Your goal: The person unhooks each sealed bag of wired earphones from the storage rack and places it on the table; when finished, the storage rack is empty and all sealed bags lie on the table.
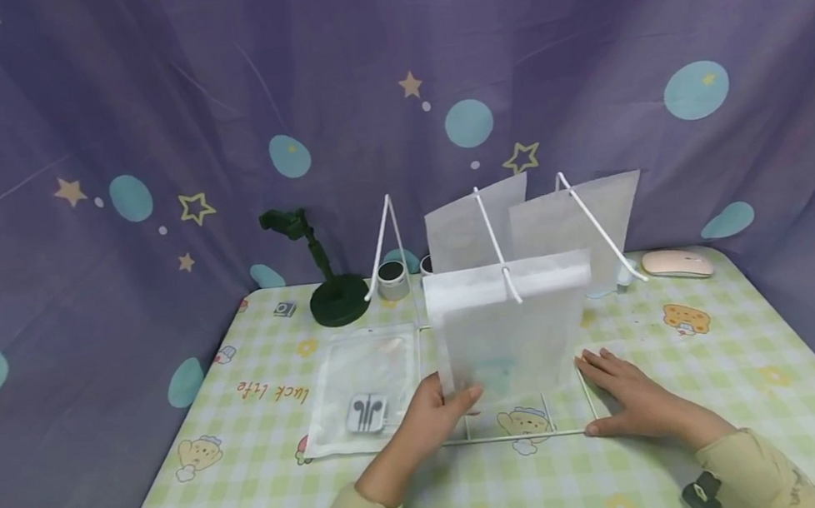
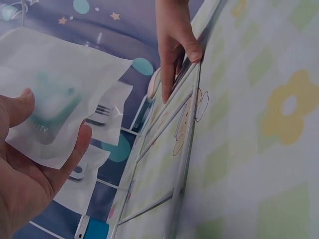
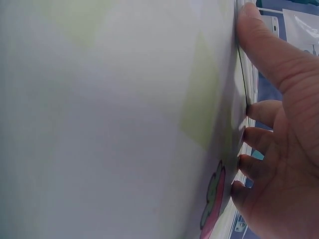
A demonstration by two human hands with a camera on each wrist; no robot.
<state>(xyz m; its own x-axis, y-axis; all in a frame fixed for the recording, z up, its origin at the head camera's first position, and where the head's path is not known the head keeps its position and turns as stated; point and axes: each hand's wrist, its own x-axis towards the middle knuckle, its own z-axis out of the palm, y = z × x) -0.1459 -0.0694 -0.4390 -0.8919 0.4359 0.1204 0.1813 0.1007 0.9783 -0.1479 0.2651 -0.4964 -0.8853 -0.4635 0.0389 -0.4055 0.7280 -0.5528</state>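
Observation:
A white wire rack [image 1: 519, 437] stands on the table with several angled hooks, and frosted white bags hang from it. My left hand [image 1: 426, 419] pinches the lower left edge of the front bag [image 1: 516, 342], thumb on its face. Something teal shows through this bag [image 2: 55, 102] in the left wrist view. My right hand [image 1: 631, 398] rests at the right end of the rack's base, fingers spread, thumb by the front corner. Behind hang two more bags, one at the left [image 1: 476, 229] and one at the right [image 1: 587, 212].
Left of the rack, a frosted bag [image 1: 374, 358] lies flat, with cased earphones [image 1: 367, 414] on its lower part. Farther back are a dark green stand [image 1: 337, 300], a grey cup [image 1: 393, 285] and a small square item [image 1: 284, 309]. A pink mouse [image 1: 676, 264] lies at back right.

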